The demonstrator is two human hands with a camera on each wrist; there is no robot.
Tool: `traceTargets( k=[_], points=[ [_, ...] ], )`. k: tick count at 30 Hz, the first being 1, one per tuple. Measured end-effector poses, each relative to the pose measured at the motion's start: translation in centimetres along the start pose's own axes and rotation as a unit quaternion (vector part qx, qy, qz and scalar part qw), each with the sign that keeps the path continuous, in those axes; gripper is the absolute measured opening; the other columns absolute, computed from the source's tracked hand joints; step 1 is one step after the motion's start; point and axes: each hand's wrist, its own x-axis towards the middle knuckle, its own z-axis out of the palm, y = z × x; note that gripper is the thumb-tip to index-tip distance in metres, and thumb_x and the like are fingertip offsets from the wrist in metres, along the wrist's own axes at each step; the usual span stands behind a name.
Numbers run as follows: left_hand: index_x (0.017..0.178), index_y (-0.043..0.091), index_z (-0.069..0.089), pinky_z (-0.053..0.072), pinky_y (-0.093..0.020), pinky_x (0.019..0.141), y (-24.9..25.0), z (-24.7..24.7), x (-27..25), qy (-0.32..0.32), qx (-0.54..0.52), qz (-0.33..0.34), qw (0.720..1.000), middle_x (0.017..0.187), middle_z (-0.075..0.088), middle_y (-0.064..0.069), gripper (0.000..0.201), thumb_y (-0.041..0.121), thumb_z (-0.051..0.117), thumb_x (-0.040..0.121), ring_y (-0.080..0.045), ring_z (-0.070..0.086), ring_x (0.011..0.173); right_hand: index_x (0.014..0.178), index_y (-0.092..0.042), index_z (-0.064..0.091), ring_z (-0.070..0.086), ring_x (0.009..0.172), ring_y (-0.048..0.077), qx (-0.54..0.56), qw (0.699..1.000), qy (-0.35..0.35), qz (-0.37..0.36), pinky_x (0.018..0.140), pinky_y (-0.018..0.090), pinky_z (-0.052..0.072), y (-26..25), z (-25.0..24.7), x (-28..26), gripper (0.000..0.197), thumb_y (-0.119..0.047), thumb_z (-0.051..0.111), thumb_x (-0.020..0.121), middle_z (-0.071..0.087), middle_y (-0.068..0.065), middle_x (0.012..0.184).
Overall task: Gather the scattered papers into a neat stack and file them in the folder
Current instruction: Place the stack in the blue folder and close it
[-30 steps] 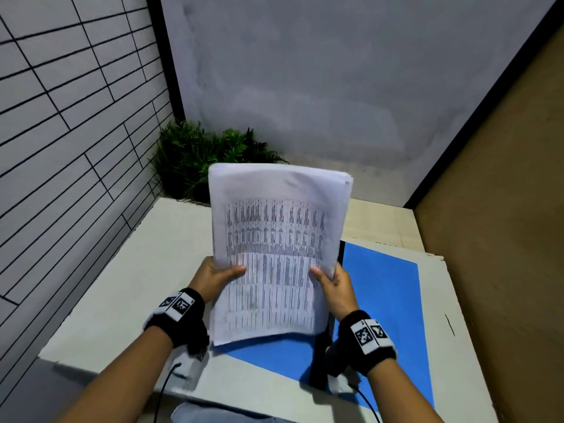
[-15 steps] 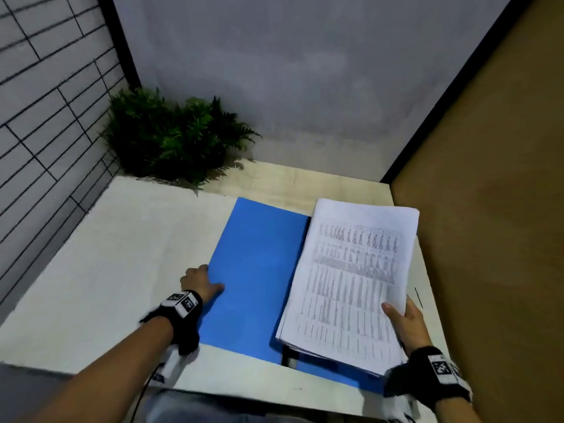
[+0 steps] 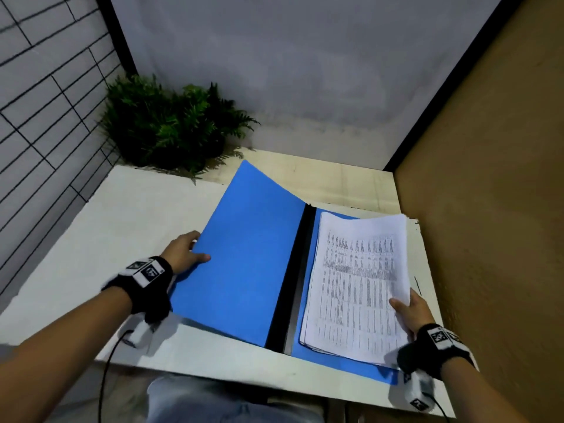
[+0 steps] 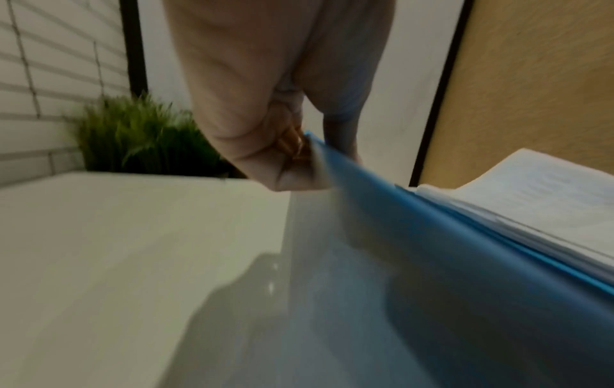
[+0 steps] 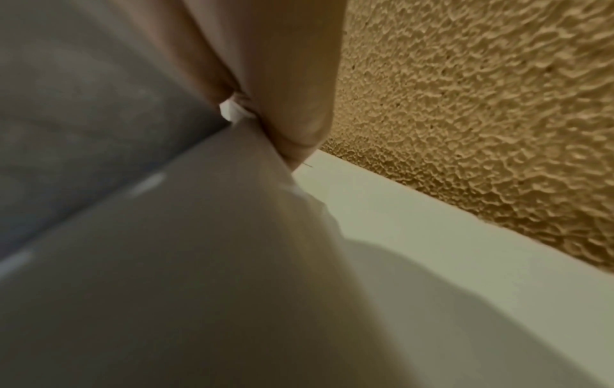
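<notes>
Papers [image 3: 360, 285] are already gathered into one stack, edges roughly squared, and the stack sits over the right inner half of the open blue folder [image 3: 250, 254] on the white table [image 3: 100, 227]. Looks like late stage: collecting done, stack roughly in place on the folder; what's left, by judgement, is letting the stack settle flat, squaring it against the black spine [image 3: 297, 279], then closing the cover. Right hand [image 3: 410, 309] holds the stack at its near right edge, thumb on top of the top sheet, fingers under; right wrist view shows the paper edge pinched between the fingers [image 5: 299, 123], blurry otherwise. That right edge seems lifted slightly off the folder, far corner curling up, so the stack is not fully laid down yet. Left hand [image 3: 183, 251] grips the outer left edge of the front cover, thumb on the inside face, fingers curled behind; left wrist view confirms the pinch on the blue edge [image 4: 312, 147], and the cover is raised at a slant off the table, not flat. The stack lies just right of the spine, well apart from the left hand and directly in the right hand's hold. No loose sheets visible elsewhere on the table. Green plant [image 3: 171, 126] sits at the far left corner, clear of the folder. Risk by judgement: top sheets sliding out of line when the right hand lets go.
</notes>
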Motion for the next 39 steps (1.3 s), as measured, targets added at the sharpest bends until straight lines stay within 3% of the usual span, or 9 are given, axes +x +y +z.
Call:
traceTargets(
  k=[7,9,12,16,18,21,26,30,39],
  points=[
    [0.109,0.028,0.046,0.055,-0.035,0.083,8.3,-0.2,-4.5,-0.129,-0.082,0.126,0.98,0.111,0.062,0.002,0.035,0.034,0.064,0.079,-0.021,0.062,0.107,0.128,-0.008,0.049,0.058,0.105,0.034,0.013,0.999,-0.028,-0.012,0.092,0.043,0.047,-0.1,3.0,0.2,0.042,-0.009,0.055,0.087,0.06,0.016,0.119],
    [0.113,0.035,0.048,0.057,-0.025,0.068,10.9,1.3,-6.3,-0.247,-0.185,0.121,0.944,0.111,0.066,0.008,0.063,0.06,0.07,0.06,-0.016,0.066,0.104,0.133,-0.01,0.043,0.052,0.119,0.034,0.009,1.0,-0.028,-0.002,0.102,0.052,0.041,1.3,4.0,1.5,0.052,-0.018,0.059,0.084,0.053,0.016,0.134],
    [0.121,0.033,0.05,0.055,-0.025,0.076,12.2,5.1,-6.4,-0.394,-0.265,0.081,0.876,0.117,0.066,0.006,0.073,0.067,0.064,0.058,-0.02,0.065,0.106,0.136,-0.003,0.039,0.045,0.127,0.032,0.021,0.999,-0.027,-0.005,0.109,0.048,0.034,1.3,4.8,1.4,0.055,-0.015,0.059,0.086,0.046,0.014,0.14],
    [0.136,0.014,0.033,0.04,-0.033,0.103,9.0,10.2,-2.1,-0.235,-0.006,0.025,0.972,0.142,0.042,-0.01,0.082,0.055,0.063,0.072,-0.024,0.046,0.126,0.133,-0.005,0.043,0.043,0.129,0.03,0.06,0.993,-0.057,0.078,0.11,0.045,0.033,-0.1,5.1,0.1,0.06,-0.048,0.042,0.091,0.045,0.01,0.141],
    [0.134,0.002,0.03,0.039,-0.041,0.103,6.8,12.4,-0.2,-0.159,0.164,-0.013,0.973,0.141,0.037,-0.021,0.068,0.039,0.058,0.084,-0.035,0.043,0.125,0.117,-0.007,0.056,0.054,0.115,0.028,0.175,0.972,-0.063,0.141,0.103,0.042,0.041,-0.3,4.4,0.0,0.069,-0.063,0.03,0.086,0.058,0.008,0.126],
    [0.126,0.001,0.037,0.045,-0.04,0.094,6.6,14.5,0.0,-0.162,0.129,-0.048,0.977,0.131,0.044,-0.021,0.059,0.03,0.063,0.081,-0.037,0.05,0.115,0.103,-0.017,0.064,0.062,0.098,0.02,0.236,0.953,-0.112,0.154,0.086,0.037,0.048,-1.2,3.8,-1.0,0.069,-0.069,0.022,0.085,0.069,0.004,0.105],
    [0.128,-0.004,0.027,0.041,-0.04,0.098,7.9,16.7,-0.3,-0.129,0.114,-0.063,0.983,0.134,0.038,-0.022,0.067,0.022,0.066,0.08,-0.037,0.045,0.121,0.133,-0.014,0.046,0.051,0.123,0.03,0.091,0.985,-0.103,0.101,0.106,0.046,0.039,-1.0,5.8,-1.7,0.11,-0.079,0.064,0.047,0.049,0.013,0.139],
    [0.123,-0.004,0.024,0.039,-0.043,0.096,8.4,17.5,-0.7,-0.098,0.103,-0.087,0.986,0.131,0.035,-0.024,0.065,0.016,0.067,0.079,-0.04,0.045,0.118,0.14,-0.008,0.025,0.032,0.129,0.041,-0.185,0.973,-0.025,0.136,0.104,0.043,0.033,-1.2,6.2,-3.3,0.069,-0.04,0.054,0.087,0.026,0.02,0.142],
    [0.13,0.0,0.018,0.035,-0.041,0.102,10.5,19.1,-1.1,-0.098,0.161,-0.13,0.973,0.136,0.034,-0.019,0.071,0.024,0.064,0.082,-0.037,0.043,0.125,0.127,0.0,0.037,0.041,0.121,0.042,-0.172,0.979,0.003,0.104,0.098,0.04,0.038,1.8,6.1,-5.6,0.044,-0.009,0.054,0.087,0.04,0.023,0.131]
  ],
)
